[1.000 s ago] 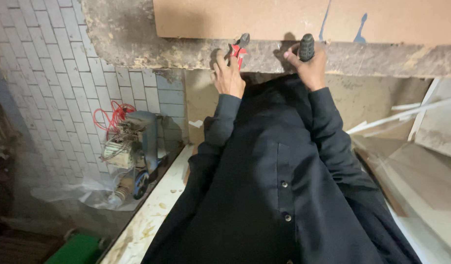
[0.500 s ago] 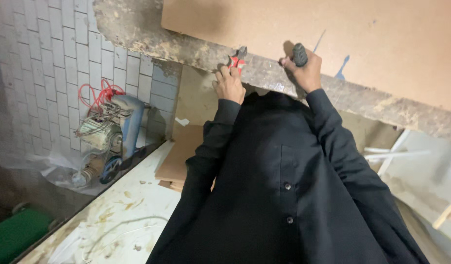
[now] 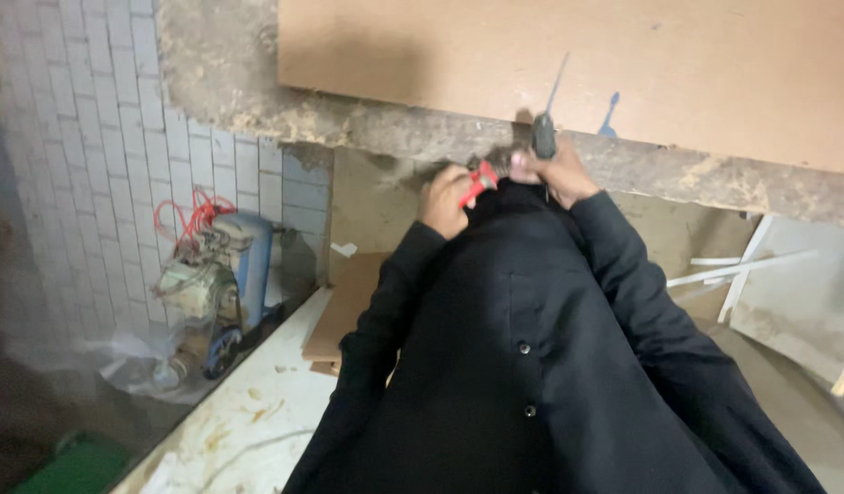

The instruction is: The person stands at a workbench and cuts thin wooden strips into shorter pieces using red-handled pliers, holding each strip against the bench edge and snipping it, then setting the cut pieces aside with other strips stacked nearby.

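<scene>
Red-handled pliers (image 3: 478,180) are sitting in the left hand (image 3: 446,199), raised up against the rough grey concrete ledge (image 3: 367,128) that is running beneath a large tan fibreboard panel (image 3: 568,64). The left hand's fingers are wrapping closed around the red grips, with the metal nose pointing toward the right hand (image 3: 552,172); what the nose is biting on is too blurred to tell. The right hand is clenching shut around a dark-handled tool (image 3: 543,137), probably a screwdriver, which is standing upright with its shaft pointing up at the lower edge of the panel. The two hands are nearly touching at the ledge, both arms in black coat sleeves (image 3: 385,302).

As a judgement, the pliers are handling as a stiff, fairly light steel tool, and the plastic-coated grips are offering a non-slip hold, so the place to take them is well back on the red handles, where squeezing gives the most leverage. The ledge looks crumbly at its edge and is likely shedding grit when pried.

To the left, a white tiled wall (image 3: 92,137) is rising behind a small blue-and-grey machine with red wires (image 3: 216,265). Below, a stained white worktop (image 3: 248,412) is carrying a flat piece of brown cardboard (image 3: 349,302), and pale strips of trim (image 3: 733,270) are leaning at the right.
</scene>
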The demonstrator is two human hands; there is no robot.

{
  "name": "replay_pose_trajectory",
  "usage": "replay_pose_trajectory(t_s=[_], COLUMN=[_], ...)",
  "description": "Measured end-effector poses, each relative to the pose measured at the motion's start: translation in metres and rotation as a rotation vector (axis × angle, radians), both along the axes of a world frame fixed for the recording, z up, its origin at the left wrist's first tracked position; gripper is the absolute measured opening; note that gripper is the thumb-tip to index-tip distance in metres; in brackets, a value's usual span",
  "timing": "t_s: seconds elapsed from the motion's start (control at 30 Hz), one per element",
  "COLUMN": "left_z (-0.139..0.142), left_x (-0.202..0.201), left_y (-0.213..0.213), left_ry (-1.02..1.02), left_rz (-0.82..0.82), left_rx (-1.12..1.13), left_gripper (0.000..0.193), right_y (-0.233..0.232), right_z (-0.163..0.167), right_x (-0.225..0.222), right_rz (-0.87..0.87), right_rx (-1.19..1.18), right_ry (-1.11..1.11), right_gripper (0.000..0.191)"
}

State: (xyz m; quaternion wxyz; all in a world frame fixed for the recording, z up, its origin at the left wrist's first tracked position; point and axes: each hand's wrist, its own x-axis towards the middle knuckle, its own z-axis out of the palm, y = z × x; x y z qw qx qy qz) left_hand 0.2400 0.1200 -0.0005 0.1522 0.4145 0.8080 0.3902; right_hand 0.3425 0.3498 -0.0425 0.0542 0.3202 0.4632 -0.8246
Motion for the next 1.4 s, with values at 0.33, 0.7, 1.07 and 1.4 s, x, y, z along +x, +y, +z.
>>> replay_pose_trajectory(t_s=[0.33, 0.7, 1.07, 1.4], left_z=[-0.004, -0.041, -0.018, 0.006], left_x=[0.038, 0.013, -0.025, -0.038], left_y=[0.023, 0.063, 0.111, 0.131], left_ry=[0.356, 0.712, 1.095, 0.312], left_rz=[-0.373, -0.324, -0.462, -0.335], left_rx=[-0.233, -0.306, -0.394, -0.714], left_gripper=[0.021, 0.03, 0.036, 0.022], right_y=[-0.008, 0.007, 0.049, 0.063], right_z=[-0.037, -0.025, 0.006, 0.014], right_x=[0.113, 0.163, 0.068, 0.042], right_rz=[-0.249, -0.099, -0.279, -0.302], right_rx=[-0.102, 0.545, 1.333, 1.365], right_ry=[-0.184, -0.385, -0.016, -0.018], right_gripper=[0.028, 0.036, 0.046, 0.043])
